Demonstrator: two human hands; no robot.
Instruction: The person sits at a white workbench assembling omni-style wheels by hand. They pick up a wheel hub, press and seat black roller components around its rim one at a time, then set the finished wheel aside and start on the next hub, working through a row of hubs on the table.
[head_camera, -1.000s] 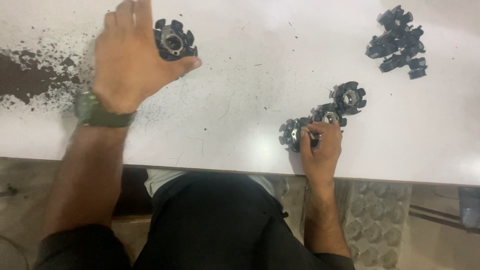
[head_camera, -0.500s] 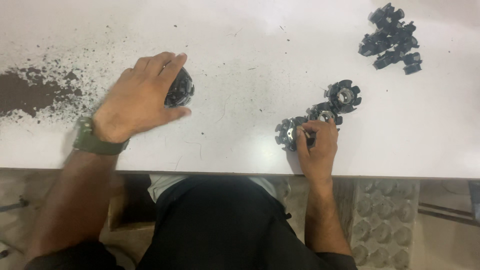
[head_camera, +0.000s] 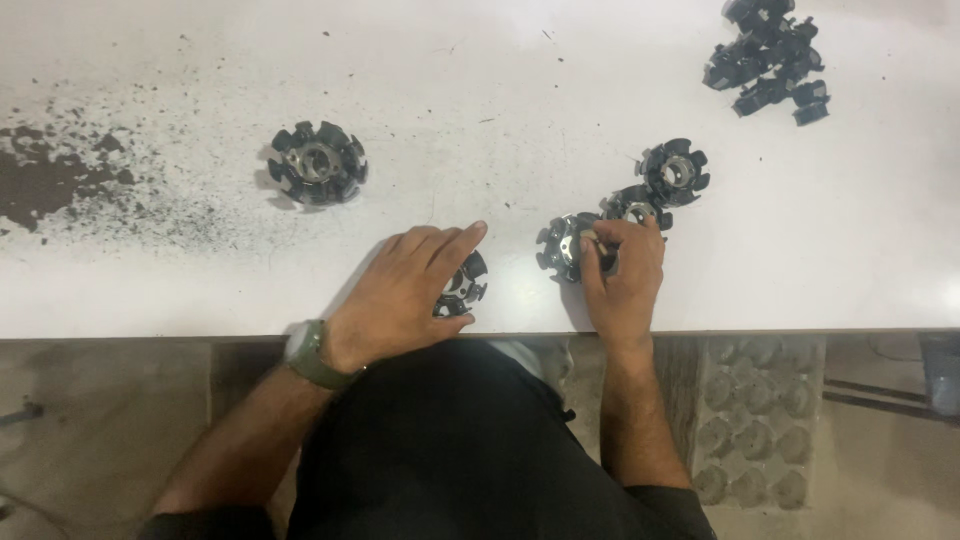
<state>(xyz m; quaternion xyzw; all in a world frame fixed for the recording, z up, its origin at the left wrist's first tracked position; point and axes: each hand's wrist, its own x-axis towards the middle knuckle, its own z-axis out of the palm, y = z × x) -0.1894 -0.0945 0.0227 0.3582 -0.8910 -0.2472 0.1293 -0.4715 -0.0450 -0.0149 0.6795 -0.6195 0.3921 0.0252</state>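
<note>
Near edge, left hand: your left hand lies palm-down, fingers curled over a black slotted ring at the white table's near edge; only its right side shows.
Wrist: a green-strapped watch sits just off the table edge.
Near edge, right hand: your right hand pinches the second ring with fingertips closed on its right rim.
Middle right: two more rings, the third ring and the fourth ring, run diagonally away, just beside each other.
Middle left: a lone ring lies well apart.
Far left: dark dust patch.
Far right: a heap of black parts.
</note>
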